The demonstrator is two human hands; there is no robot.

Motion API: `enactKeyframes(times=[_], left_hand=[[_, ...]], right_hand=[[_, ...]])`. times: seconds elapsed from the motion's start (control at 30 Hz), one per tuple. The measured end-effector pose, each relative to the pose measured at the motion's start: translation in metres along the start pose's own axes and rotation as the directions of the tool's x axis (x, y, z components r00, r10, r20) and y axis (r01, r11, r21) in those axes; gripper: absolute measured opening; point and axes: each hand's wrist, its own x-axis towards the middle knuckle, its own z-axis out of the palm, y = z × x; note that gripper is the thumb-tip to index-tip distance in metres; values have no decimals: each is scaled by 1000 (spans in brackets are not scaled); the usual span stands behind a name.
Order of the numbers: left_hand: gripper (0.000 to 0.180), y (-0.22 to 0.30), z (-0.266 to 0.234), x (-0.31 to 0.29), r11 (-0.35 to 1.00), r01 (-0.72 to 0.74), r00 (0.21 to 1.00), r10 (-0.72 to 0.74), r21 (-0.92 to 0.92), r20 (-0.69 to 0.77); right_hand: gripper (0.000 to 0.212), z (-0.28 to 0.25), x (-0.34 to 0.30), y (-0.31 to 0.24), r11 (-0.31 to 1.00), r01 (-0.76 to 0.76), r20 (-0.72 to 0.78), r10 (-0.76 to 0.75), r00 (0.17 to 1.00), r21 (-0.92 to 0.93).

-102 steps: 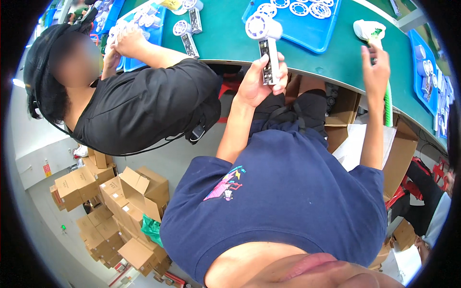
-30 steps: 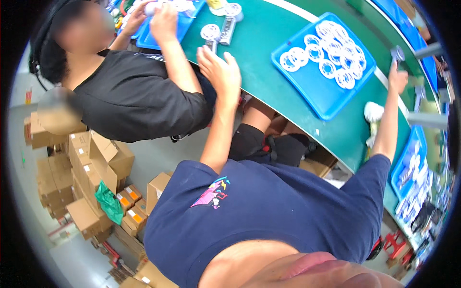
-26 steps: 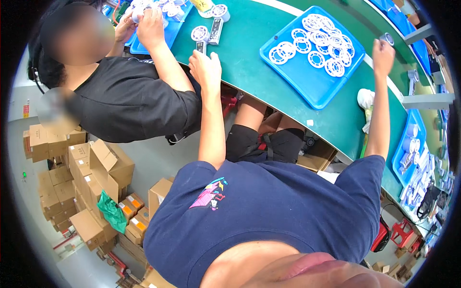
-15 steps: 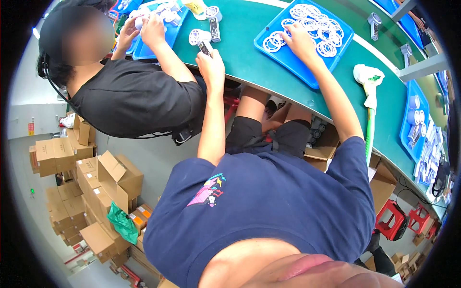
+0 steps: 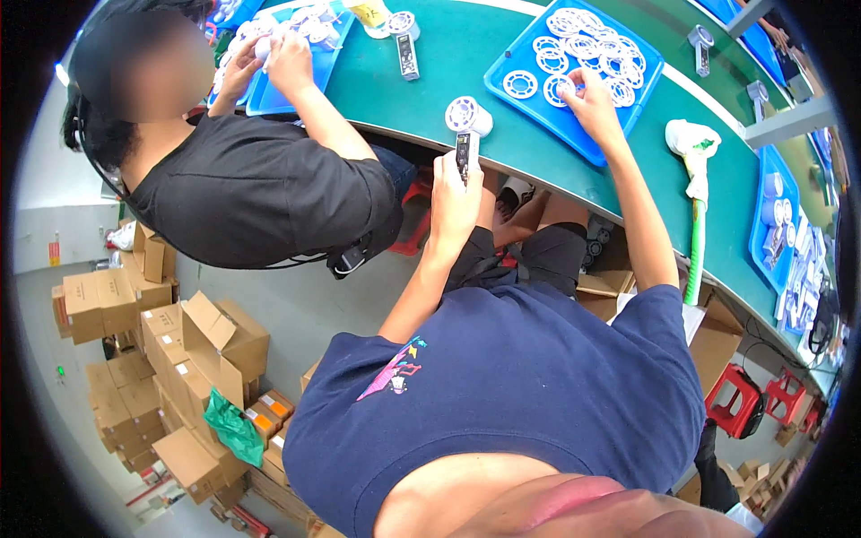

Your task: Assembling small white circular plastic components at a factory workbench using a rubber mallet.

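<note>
My left hand [image 5: 456, 199] grips the handle of a small white handheld fan [image 5: 468, 117], its round head pointing away from me and a dark circuit board showing on the handle. The fan is over the near edge of the green table. My right hand [image 5: 594, 106] has fingers pinched on a white slotted ring [image 5: 556, 91] at the near part of a blue tray [image 5: 529, 115]. Another loose ring [image 5: 520, 84] lies left of it in the tray, and several more are heaped [image 5: 603, 45] toward its far side.
A co-worker's hands [image 5: 289, 61] handle a white part above another blue tray [image 5: 336, 40] at left. A second fan [image 5: 408, 56] lies on the green table [image 5: 377, 99]. A green tube with a wrapped white top [image 5: 692, 152] stands at right. Cartons [image 5: 193, 350] are stacked behind left.
My left hand has moved right and nearer with the fan, away from the fan on the table. My right hand has shifted right and nearer, and rings near it lie differently.
</note>
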Motion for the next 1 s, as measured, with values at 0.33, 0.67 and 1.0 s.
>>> enactKeyframes(times=[0.33,0.67,1.0], left_hand=[[30,-8,5,6,968,172,971,-136,-182,195],[52,-31,2,18,194,756,654,-234,-625,719],[45,-5,1,12,343,671,741,-311,-657,595]], right_hand=[[35,-60,-36,-17,954,-86,119,125,985,-287],[26,7,-5,-19,716,281,132,-258,957,-638],[21,3,-36,-101,967,-75,59,62,996,244]])
